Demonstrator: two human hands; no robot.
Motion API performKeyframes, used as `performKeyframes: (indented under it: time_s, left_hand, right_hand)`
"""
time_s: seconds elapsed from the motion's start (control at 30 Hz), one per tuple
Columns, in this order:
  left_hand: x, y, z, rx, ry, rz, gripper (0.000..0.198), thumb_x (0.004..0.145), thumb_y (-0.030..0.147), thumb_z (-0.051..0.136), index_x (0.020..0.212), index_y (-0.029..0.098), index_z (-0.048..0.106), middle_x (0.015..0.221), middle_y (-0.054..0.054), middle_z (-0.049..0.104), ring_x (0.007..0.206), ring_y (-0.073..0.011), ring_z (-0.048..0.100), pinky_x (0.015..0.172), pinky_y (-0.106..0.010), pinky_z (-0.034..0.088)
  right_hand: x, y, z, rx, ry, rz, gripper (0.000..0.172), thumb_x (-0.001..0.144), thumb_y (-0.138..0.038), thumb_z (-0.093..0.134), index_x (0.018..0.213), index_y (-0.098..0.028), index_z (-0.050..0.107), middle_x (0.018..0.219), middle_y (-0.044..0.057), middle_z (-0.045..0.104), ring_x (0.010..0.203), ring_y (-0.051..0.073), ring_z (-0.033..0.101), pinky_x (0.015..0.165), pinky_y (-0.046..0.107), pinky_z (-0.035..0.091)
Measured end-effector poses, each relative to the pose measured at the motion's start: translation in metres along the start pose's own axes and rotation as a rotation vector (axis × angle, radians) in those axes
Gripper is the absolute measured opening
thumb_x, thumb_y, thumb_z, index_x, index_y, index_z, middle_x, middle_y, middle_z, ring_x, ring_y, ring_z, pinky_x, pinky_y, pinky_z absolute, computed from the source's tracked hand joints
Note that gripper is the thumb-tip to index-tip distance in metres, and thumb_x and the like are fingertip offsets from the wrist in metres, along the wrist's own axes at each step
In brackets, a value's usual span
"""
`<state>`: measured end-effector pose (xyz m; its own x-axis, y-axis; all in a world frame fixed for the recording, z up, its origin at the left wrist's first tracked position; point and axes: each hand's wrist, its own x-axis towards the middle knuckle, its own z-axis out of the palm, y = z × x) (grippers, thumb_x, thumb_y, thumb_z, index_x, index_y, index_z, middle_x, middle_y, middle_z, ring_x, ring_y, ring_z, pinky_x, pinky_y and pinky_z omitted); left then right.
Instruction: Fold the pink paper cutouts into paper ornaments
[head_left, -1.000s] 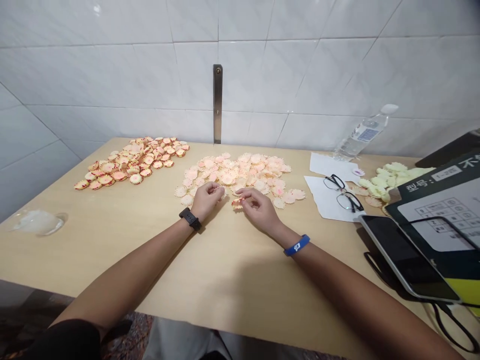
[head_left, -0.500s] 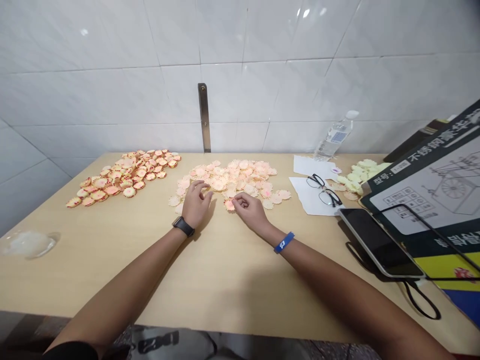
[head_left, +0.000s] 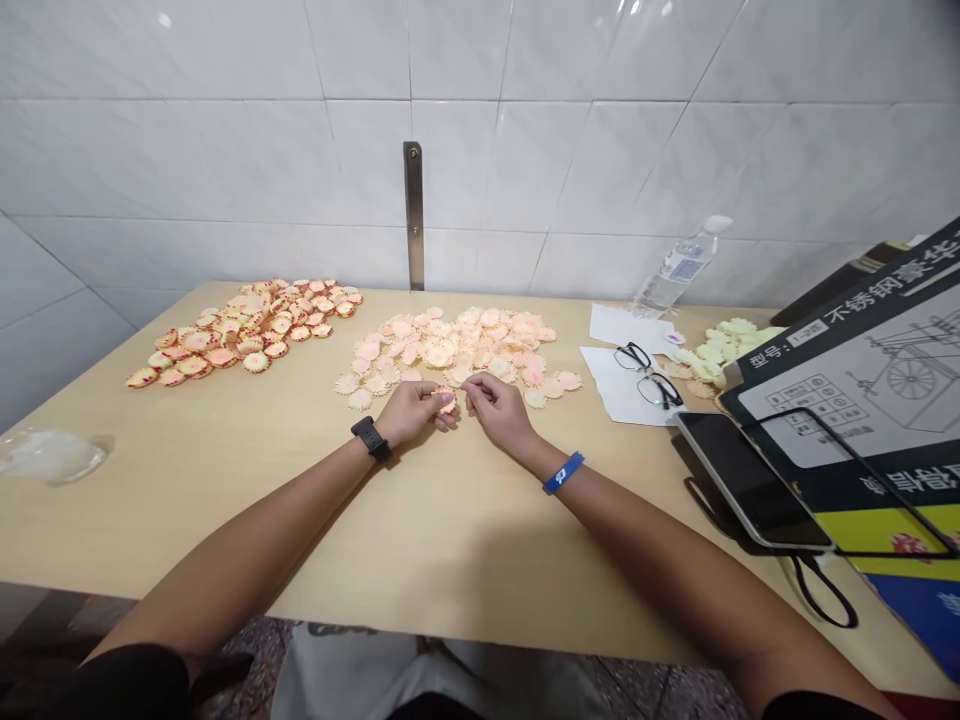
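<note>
My left hand (head_left: 411,410) and my right hand (head_left: 495,408) meet at the near edge of a spread of pale pink paper flowers (head_left: 457,345) on the wooden table (head_left: 420,520). Both hands pinch one small pink paper flower (head_left: 448,401) between their fingertips. The left wrist wears a black watch, the right a blue band. A second pile of darker orange-red paper flowers (head_left: 240,330) lies to the left, away from both hands.
Glasses (head_left: 649,375) lie on white paper sheets at the right, next to pale yellow flowers (head_left: 724,345) and a water bottle (head_left: 679,270). A tablet (head_left: 754,480) and printed boxes (head_left: 877,380) fill the right edge. A clear plastic bag (head_left: 49,455) lies far left. Tiled wall behind.
My left hand drew back from the pale pile, where its fingers lay spread, and closed on the flower my right hand holds. The view shifted slightly.
</note>
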<state>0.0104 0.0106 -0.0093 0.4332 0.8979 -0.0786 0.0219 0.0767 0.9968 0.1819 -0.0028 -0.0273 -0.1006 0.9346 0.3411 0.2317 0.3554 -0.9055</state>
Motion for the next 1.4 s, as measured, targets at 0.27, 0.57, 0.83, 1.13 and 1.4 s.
performKeyframes:
  time_s: [0.27,0.57,0.83,1.13,1.4]
  left_hand:
    - [0.004,-0.006,0.002,-0.091,0.075,-0.008,0.036,0.073,0.042,0.077,0.072,0.01,0.06,0.072,-0.009,0.067,0.062,-0.0146,0.065,0.069,-0.034,0.055]
    - [0.001,-0.001,0.004,-0.141,0.136,0.005,0.039,0.055,0.033,0.088,0.068,0.013,0.058,0.062,-0.002,0.064,0.058,-0.012,0.06,0.066,-0.031,0.05]
    - [0.001,0.006,0.011,-0.019,0.246,-0.068,0.051,0.045,0.031,0.091,0.063,0.017,0.045,0.051,0.004,0.055,0.049,-0.0104,0.056,0.049,-0.022,0.043]
    - [-0.002,0.01,0.007,-0.016,0.214,-0.066,0.038,0.051,0.027,0.086,0.077,0.014,0.062,0.06,0.003,0.058,0.055,-0.0099,0.055,0.053,-0.023,0.045]
    - [0.001,0.004,0.003,0.012,0.147,-0.018,0.028,0.057,0.031,0.083,0.071,0.013,0.067,0.051,0.004,0.052,0.047,-0.0071,0.045,0.048,-0.021,0.037]
  right_hand:
    - [0.001,0.001,0.0,-0.025,-0.037,0.008,0.019,0.089,-0.034,0.05,0.079,-0.02,0.059,0.061,-0.002,0.055,0.056,0.012,0.051,0.056,0.025,0.04]
    - [0.003,0.006,-0.001,-0.009,-0.068,0.015,0.017,0.089,-0.032,0.048,0.085,-0.019,0.06,0.06,-0.002,0.055,0.058,0.013,0.053,0.057,0.026,0.041]
    - [0.001,0.005,-0.003,0.049,-0.057,0.027,0.019,0.09,-0.035,0.051,0.089,-0.02,0.062,0.064,-0.001,0.057,0.058,0.014,0.055,0.056,0.027,0.043]
    - [0.003,0.012,-0.01,-0.113,-0.197,-0.319,0.026,0.092,-0.023,0.05,0.107,-0.026,0.07,0.114,0.009,0.058,0.105,0.022,0.058,0.077,0.035,0.053]
    - [0.001,0.005,-0.005,-0.004,-0.131,-0.253,0.014,0.086,-0.021,0.055,0.086,-0.023,0.069,0.101,0.007,0.06,0.094,0.018,0.059,0.067,0.028,0.051]
